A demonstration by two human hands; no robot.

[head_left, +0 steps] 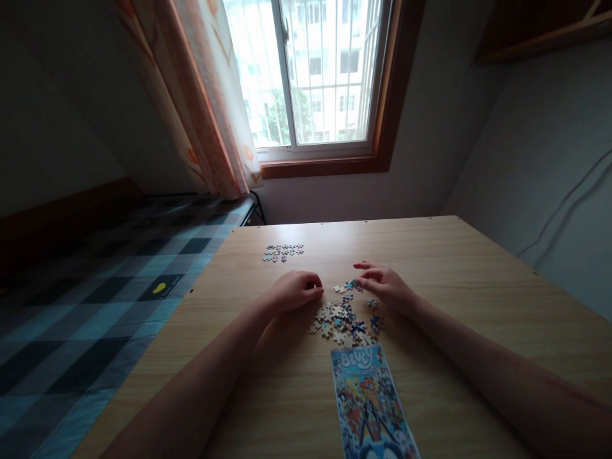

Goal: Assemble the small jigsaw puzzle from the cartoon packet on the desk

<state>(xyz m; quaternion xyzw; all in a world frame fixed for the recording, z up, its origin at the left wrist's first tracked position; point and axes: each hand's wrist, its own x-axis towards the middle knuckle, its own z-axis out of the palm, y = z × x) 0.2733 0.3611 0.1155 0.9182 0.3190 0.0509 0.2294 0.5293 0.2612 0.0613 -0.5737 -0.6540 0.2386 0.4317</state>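
Note:
A loose pile of jigsaw puzzle pieces point(338, 312) lies in the middle of the table, some showing pale backs and others blue printed faces. My right hand point(382, 285) is at the pile's far right side, with thumb and finger pinched on a small bluish-green puzzle piece point(354, 283). To the left of the pile, my left hand point(297, 290) rests on the tabletop with curled fingers; whatever may be inside them is hidden. Farther back, several puzzle pieces point(284, 251) are spread in rough rows. A picture sheet marked "Bluey" point(370, 401) lies nearest me, below the pile.
The light wooden table point(478, 274) runs back toward a barred window point(329, 76). A bed with a checked cover point(119, 287) adjoins its left side. A patterned curtain point(205, 95) hangs beside the window, and a cable point(568, 197) runs along the right wall.

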